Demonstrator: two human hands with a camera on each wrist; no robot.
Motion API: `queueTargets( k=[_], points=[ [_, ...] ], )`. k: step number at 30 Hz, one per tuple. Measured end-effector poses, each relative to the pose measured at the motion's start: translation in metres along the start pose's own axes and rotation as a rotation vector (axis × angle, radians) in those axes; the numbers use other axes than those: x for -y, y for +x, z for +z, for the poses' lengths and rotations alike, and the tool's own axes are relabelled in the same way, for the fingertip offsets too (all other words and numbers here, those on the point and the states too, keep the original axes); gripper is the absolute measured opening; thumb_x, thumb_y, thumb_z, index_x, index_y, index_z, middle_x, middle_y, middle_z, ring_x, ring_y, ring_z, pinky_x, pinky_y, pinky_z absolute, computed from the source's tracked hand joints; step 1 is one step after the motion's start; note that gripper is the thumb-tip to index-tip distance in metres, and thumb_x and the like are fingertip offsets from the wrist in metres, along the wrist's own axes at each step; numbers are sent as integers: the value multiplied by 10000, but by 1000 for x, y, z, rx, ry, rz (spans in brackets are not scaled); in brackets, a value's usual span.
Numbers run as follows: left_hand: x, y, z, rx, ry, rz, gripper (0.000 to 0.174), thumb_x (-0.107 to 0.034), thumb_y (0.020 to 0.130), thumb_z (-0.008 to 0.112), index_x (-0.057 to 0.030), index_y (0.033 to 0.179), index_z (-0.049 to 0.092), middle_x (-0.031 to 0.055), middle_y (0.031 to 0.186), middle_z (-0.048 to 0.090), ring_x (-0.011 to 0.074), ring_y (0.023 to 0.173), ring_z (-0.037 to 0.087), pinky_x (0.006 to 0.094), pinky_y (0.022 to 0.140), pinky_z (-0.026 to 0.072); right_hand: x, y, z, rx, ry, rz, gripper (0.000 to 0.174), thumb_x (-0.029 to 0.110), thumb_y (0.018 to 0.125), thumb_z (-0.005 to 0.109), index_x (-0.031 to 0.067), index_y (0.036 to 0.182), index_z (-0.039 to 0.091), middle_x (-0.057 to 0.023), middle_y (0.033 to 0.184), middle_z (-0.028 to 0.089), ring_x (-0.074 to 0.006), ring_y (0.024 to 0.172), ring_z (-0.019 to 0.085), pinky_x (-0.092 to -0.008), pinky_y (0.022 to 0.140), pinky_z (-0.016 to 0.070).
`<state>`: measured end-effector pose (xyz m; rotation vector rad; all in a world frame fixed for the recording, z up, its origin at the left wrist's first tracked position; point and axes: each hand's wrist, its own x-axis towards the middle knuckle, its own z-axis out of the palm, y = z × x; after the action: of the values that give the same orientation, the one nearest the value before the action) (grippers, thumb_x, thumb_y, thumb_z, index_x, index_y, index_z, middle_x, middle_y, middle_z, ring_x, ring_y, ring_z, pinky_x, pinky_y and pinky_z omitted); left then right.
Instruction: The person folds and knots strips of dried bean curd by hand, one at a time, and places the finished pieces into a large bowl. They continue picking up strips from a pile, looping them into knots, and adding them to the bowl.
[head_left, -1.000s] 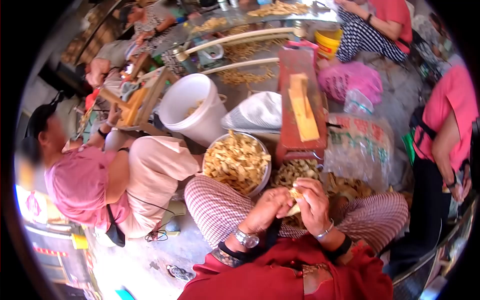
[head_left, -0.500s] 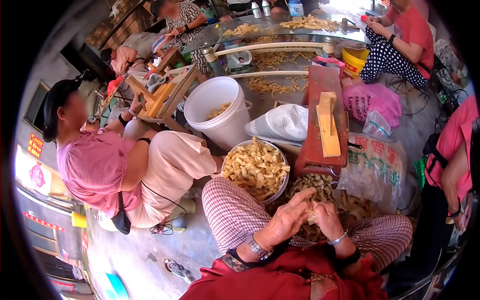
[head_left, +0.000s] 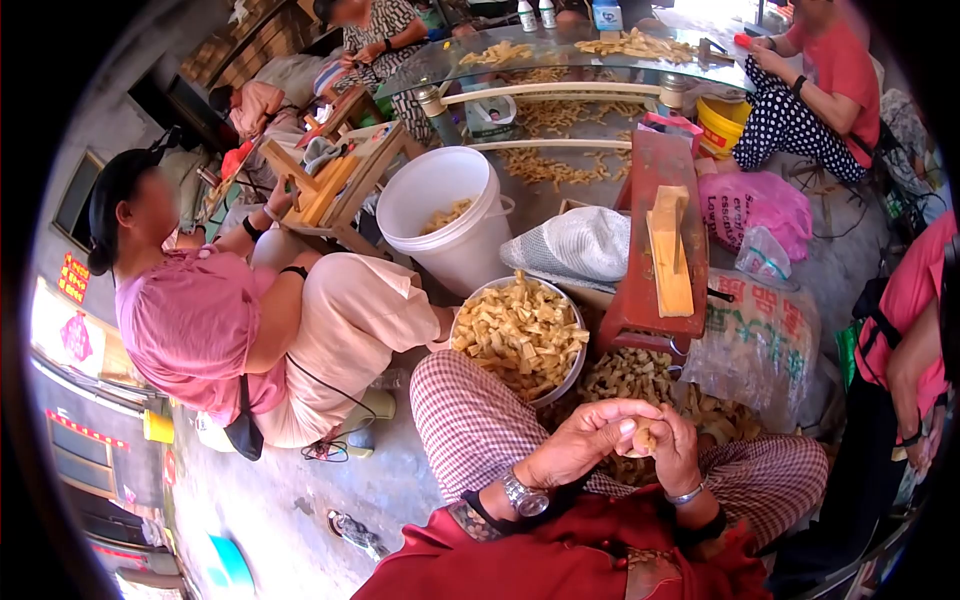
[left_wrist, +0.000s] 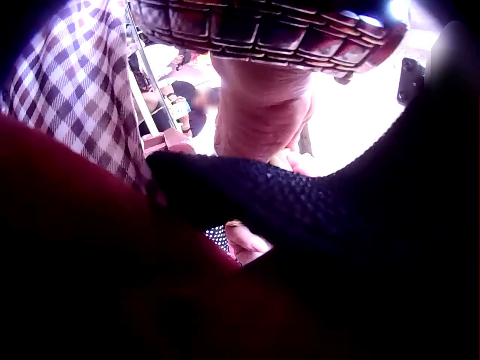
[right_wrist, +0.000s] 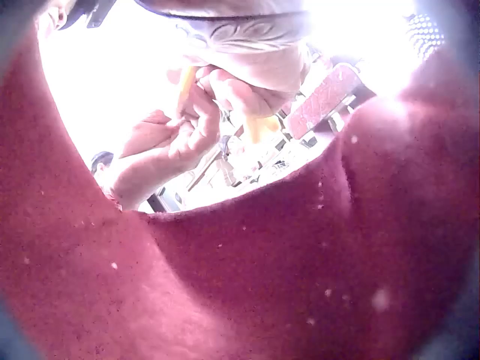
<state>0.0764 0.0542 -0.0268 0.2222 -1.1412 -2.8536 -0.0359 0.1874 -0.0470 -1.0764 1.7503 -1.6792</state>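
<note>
In the head view a small tan piece is pinched between both hands, above the lap in checked trousers. The left hand, with a watch at its wrist, has its thumb and curled fingers on the piece's left side. My right hand, wearing a silver bangle, grips it from the right. Yellow strips show among the fingers in the right wrist view, beside the left hand and right hand. The left wrist view shows mostly dark cloth and part of the left hand.
A basin of tan pieces stands before the left knee, with darker pieces on the floor beside it. Beyond are a red bench with a wooden block, a white bucket, a plastic sack and a seated person in pink.
The head view has swung, so the surroundings sit further right and slightly lower than a second ago. Both hands have shifted around the piece, and the left fingers, extended half a second ago, are now curled over it.
</note>
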Motion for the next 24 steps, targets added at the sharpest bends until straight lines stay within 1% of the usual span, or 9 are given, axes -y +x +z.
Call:
queueTargets(
  k=[2, 5, 6, 9, 14, 17, 20, 22, 24],
  points=[
    [4, 2, 2, -1, 15, -29, 337, -91, 914, 582, -23, 1242, 546, 20, 996, 582, 101, 866, 518, 243, 823, 433, -15, -2, 2, -46, 95, 47, 410, 385, 965, 472, -9, 920, 576, -57, 699, 544, -131, 602, 507, -264, 540, 393],
    [5, 7, 5, 21, 699, 257, 439, -116, 886, 627, -33, 1299, 504, 55, 1058, 555, 138, 956, 515, 266, 869, 422, -17, -8, 0, -25, 404, 252, 429, 400, 973, 455, -2, 908, 588, -13, 712, 548, -73, 606, 475, -227, 519, 360],
    [5, 7, 1, -5, 871, 171, 531, -145, 848, 670, -54, 1333, 474, 93, 1103, 520, 177, 1026, 507, 283, 883, 415, 2, -3, 0, 0, 458, 279, 431, 402, 981, 440, 7, 902, 593, 21, 729, 537, -36, 611, 444, -202, 509, 332],
    [8, 11, 9, -94, 1132, 399, 559, -172, 833, 680, -65, 1340, 469, 111, 1101, 504, 233, 1044, 505, 306, 879, 420, -12, -4, 3, -88, 307, 251, 428, 401, 981, 438, 8, 903, 588, 3, 712, 534, -55, 600, 447, -225, 499, 336],
    [13, 15, 13, -172, 1232, 329, 424, -200, 942, 513, -22, 1323, 459, 159, 1084, 542, 289, 995, 543, 358, 855, 459, -25, -5, 8, -105, 154, 267, 375, 364, 982, 433, 11, 966, 558, -40, 743, 549, -112, 655, 496, -256, 585, 410],
    [28, 21, 1, -197, 994, 406, 391, -252, 985, 445, -17, 1295, 489, 140, 979, 596, 245, 894, 585, 333, 774, 489, -16, -2, 11, -166, 1, 135, 362, 358, 978, 426, 16, 1042, 524, -66, 801, 561, -145, 715, 531, -278, 649, 440],
    [17, 13, 0, -170, 395, -52, 413, -309, 1008, 389, -2, 1249, 521, 111, 913, 624, 180, 755, 600, 281, 699, 497, 2, 0, 12, -253, -95, 69, 398, 388, 974, 412, 19, 1095, 497, -92, 874, 567, -171, 772, 550, -301, 685, 449],
    [20, 13, -1, -102, 239, -81, 418, -332, 1008, 377, -8, 1222, 531, 78, 895, 607, 145, 693, 590, 268, 667, 534, 8, -7, 5, -140, 40, 295, 567, 529, 968, 313, 11, 1122, 483, -74, 950, 535, -154, 822, 519, -292, 734, 431],
    [22, 13, -1, -18, -45, -131, 436, -338, 997, 409, 26, 1200, 538, 79, 886, 605, 140, 704, 585, 277, 668, 522, -7, -6, 7, -198, -78, 73, 566, 533, 968, 311, 17, 1124, 486, -58, 895, 538, -132, 738, 507, -273, 655, 421]
  ],
)
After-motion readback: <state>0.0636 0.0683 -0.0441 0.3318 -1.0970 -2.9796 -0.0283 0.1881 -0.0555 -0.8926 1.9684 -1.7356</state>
